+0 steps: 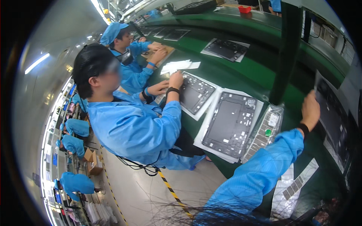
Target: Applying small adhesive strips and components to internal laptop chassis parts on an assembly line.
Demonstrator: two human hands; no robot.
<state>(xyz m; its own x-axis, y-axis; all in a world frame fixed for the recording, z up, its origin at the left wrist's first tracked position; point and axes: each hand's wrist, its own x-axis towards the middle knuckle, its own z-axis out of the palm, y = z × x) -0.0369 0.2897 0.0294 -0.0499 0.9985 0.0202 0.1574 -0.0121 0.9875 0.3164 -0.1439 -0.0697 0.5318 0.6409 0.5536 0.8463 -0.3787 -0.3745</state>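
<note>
My left hand (311, 110), in a blue sleeve with a black wristband, reaches up at the right. Its fingers are closed at the edge of a black tablet housing (332, 109) with a pale sheet behind it, which stands tilted at the right rim. My right hand does not show. Beside my left forearm lies a clear plastic bag (260, 137) with rows of grey pieces and a green round sticker. Another black tablet housing (230, 124), dotted with small white pieces, rests on white sheets. Below my forearm are white strips with grey rectangles (293, 188).
A co-worker in blue (132, 120) sits close on the left, both hands at another housing (196, 94). A second co-worker (130, 71) sits beyond. A dark post (285, 56) rises from the green belt (260, 73), where a further housing (226, 49) lies. Yellow-black tape (171, 190) marks the floor.
</note>
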